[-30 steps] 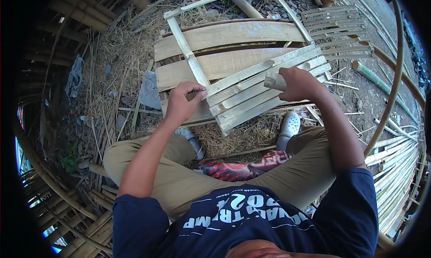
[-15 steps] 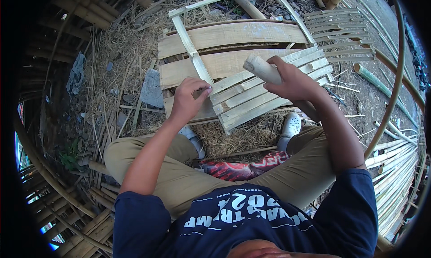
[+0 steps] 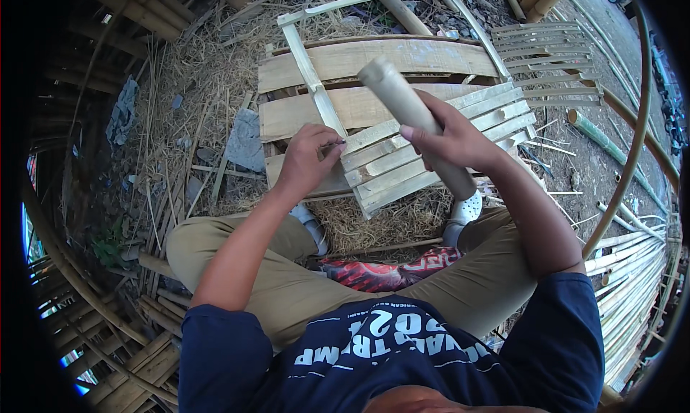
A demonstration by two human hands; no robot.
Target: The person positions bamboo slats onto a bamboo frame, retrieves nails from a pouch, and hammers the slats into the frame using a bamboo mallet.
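My right hand (image 3: 449,136) grips a thick round bamboo stick (image 3: 399,93) and holds it raised, its far end pointing up and away over a panel of bamboo slats (image 3: 402,161). My left hand (image 3: 309,158) rests at the left end of those slats with thumb and fingers pinched together on something too small to make out. The slat panel lies tilted across two wide bamboo boards (image 3: 359,57), crossed by a thin strip (image 3: 309,68).
Dry straw and shavings (image 3: 194,125) cover the ground. Bamboo poles (image 3: 632,147) and split strips pile up at the right edge and lower left. A woven slat piece (image 3: 553,46) lies at the upper right. My legs are bent beneath the work.
My right hand lifted the bamboo stick up off the slats and higher above them. My left hand shifted slightly right along the slat ends and stays pinched.
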